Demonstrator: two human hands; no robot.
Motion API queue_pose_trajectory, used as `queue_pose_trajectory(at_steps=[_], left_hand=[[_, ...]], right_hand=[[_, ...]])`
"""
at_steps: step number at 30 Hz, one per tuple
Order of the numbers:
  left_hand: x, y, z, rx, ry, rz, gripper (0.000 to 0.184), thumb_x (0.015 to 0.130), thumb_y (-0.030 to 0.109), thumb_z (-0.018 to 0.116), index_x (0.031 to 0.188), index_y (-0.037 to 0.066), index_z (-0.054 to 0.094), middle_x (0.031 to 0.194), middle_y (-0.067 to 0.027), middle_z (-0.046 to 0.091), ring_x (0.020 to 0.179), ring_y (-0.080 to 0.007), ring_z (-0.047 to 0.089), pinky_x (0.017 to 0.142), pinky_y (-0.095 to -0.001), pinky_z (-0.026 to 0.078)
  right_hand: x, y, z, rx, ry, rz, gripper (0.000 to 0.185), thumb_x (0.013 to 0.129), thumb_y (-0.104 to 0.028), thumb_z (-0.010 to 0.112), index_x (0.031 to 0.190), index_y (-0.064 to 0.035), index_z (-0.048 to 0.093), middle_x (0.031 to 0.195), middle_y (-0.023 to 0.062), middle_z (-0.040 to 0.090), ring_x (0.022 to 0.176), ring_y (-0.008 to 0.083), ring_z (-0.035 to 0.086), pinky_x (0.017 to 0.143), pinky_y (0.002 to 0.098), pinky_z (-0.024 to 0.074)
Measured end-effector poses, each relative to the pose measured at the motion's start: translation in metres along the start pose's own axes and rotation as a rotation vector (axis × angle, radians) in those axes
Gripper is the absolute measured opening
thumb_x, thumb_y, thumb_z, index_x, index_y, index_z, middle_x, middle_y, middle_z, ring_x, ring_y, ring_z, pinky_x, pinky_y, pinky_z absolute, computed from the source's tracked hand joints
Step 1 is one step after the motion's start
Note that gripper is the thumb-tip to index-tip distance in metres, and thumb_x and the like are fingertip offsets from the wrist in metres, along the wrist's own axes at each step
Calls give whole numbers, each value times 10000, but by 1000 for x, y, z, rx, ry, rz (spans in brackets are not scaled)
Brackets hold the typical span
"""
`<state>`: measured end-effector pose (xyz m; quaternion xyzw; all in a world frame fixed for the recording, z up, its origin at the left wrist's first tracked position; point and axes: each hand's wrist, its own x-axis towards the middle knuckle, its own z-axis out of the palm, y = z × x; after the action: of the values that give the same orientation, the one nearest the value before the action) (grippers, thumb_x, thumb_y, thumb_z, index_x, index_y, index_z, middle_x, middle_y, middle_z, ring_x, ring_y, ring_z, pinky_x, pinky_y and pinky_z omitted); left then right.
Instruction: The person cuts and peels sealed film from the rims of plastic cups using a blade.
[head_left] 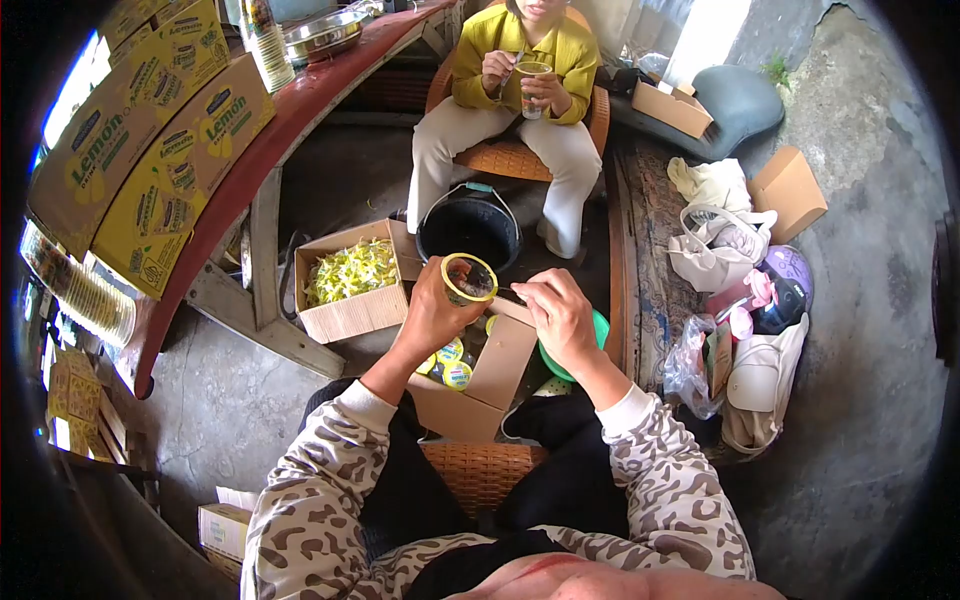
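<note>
My left hand is wrapped round a clear plastic cup with a yellow rim, tilted so that dark and reddish contents show inside. Just right of the cup, my right hand is closed in a pinch on a thin dark tool, whose shape is mostly hidden. Below my hands stands an open cardboard box holding round yellow-and-white printed cups. A green bowl is partly hidden behind my right hand.
A black bucket and a box of yellow-green strips are beyond my hands. Opposite sits a person holding a cup. Lemon cartons stand on the red-edged table at left. Bags lie at right.
</note>
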<state>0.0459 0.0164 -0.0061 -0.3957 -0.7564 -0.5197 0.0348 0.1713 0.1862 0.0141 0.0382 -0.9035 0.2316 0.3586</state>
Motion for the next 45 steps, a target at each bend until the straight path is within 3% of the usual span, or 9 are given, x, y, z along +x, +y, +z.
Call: queue_pose_trajectory(at_steps=[3, 5, 10, 23, 30, 43, 45], left_hand=[[0, -3, 0, 85, 22, 60, 509, 685, 157, 874, 1065, -13, 581, 1006, -139, 619, 975, -263, 656, 836, -354, 525], [-1, -5, 2, 15, 42, 29, 511, 653, 82, 823, 1073, -1, 545, 1009, -174, 600, 959, -340, 624, 838, -401, 504], [-2, 3, 0, -56, 60, -5, 496, 681, 94, 832, 1071, 7, 537, 921, -152, 659, 869, -335, 668, 785, -386, 530], [-3, 11, -6, -18, 73, -91, 525, 675, 95, 831, 1094, 9, 525, 941, -173, 643, 883, -356, 656, 759, -409, 523], [-5, 11, -6, 172, 98, -59, 544, 669, 106, 826, 1106, 23, 513, 953, -195, 630, 899, -391, 631, 766, -447, 507], [-5, 11, -8, 316, 44, -95, 518, 687, 156, 816, 1100, 25, 533, 960, -174, 660, 897, -352, 675, 759, -432, 526], [-6, 10, -6, 309, 40, -94, 538, 660, 122, 819, 1090, 27, 509, 939, -184, 643, 884, -380, 653, 744, -451, 517]], right_hand=[[0, 3, 0, 12, 94, 50, 257, 737, 81, 670, 946, -68, 691, 884, 54, 596, 839, 251, 603, 729, 373, 516], [3, 2, -2, 9, 144, 67, 226, 767, 76, 672, 941, -66, 691, 887, 63, 596, 832, 254, 598, 716, 375, 507], [1, 2, -1, 5, 139, 23, 255, 752, 76, 678, 959, -72, 696, 876, 52, 601, 812, 246, 593, 705, 370, 509], [0, -13, 1, -36, 93, -154, 283, 722, 42, 711, 978, -77, 696, 856, 33, 595, 781, 218, 591, 674, 353, 507], [-1, -18, 2, -106, 52, -198, 301, 703, 18, 723, 982, -89, 694, 856, 20, 592, 787, 205, 593, 687, 345, 491], [-4, -19, 10, -200, 29, -209, 224, 772, -41, 689, 994, -67, 679, 840, 26, 556, 777, 203, 563, 676, 346, 460], [-5, -18, 12, -212, 27, -209, 216, 778, -45, 684, 993, -63, 677, 840, 28, 553, 783, 204, 564, 676, 346, 458]])
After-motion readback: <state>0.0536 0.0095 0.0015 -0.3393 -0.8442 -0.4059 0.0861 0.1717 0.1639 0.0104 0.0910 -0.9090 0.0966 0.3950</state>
